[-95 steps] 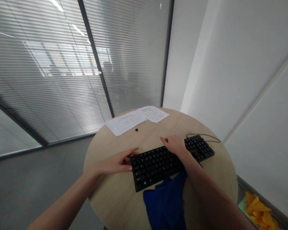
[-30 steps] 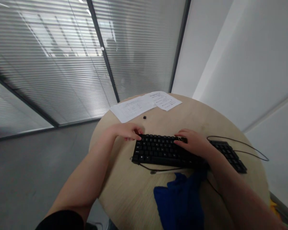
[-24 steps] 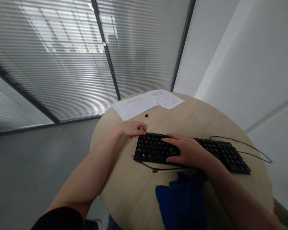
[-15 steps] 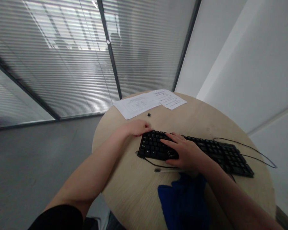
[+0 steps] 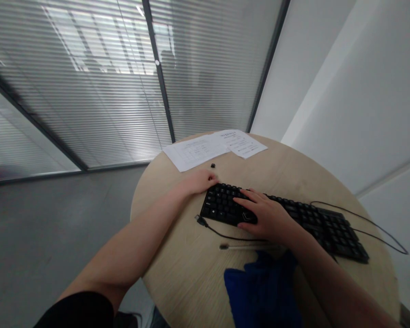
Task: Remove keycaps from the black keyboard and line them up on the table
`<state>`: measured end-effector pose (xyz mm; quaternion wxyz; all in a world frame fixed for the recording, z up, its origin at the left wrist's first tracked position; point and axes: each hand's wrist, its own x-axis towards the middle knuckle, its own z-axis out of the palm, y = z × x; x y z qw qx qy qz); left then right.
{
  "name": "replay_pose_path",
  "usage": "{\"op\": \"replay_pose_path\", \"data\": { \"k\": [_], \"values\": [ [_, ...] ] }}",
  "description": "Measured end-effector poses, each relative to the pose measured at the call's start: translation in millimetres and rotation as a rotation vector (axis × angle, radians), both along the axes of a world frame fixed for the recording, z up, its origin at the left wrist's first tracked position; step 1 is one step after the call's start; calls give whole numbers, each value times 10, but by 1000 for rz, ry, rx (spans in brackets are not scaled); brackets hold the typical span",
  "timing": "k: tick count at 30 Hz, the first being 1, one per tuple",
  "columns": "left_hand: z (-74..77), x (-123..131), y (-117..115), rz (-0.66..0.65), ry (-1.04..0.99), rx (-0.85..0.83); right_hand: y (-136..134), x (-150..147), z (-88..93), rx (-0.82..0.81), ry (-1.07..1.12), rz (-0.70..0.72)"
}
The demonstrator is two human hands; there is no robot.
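A black keyboard [image 5: 304,217] lies slantwise on a round wooden table [image 5: 181,269]. My left hand [image 5: 201,181] sits at the keyboard's far left corner, fingers curled against its edge. My right hand [image 5: 263,217] lies flat on the keys of the left half, fingers stretched toward the left. A thin V-shaped line shows by its thumb; I cannot make out what it is. A small black keycap [image 5: 212,165] lies loose just beyond my left hand.
Two printed sheets [image 5: 198,151] [image 5: 245,143] lie at the table's far edge. A blue cloth [image 5: 263,291] lies at the near edge, a thin rod [image 5: 246,247] just beyond it. The keyboard's cable [image 5: 382,232] loops right. Glass walls with blinds stand behind.
My right hand slid from the middle of the keyboard to its left half. The keyboard's right end swung toward me. My left hand stayed at the far left corner.
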<state>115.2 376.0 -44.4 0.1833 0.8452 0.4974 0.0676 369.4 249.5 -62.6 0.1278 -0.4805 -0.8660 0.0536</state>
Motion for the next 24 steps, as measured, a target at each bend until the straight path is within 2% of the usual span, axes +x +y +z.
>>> {"op": "replay_pose_path", "data": {
  "k": [10, 17, 24],
  "values": [
    [195, -73, -128, -118, 255, 0, -75, -83, 72, -36, -22, 50],
    [179, -91, -78, -116, 277, -30, -88, -150, 131, -56, -33, 41],
    [135, -137, -53, -203, 207, -50, -117, -154, 131, -79, -23, 37]
  ]
}}
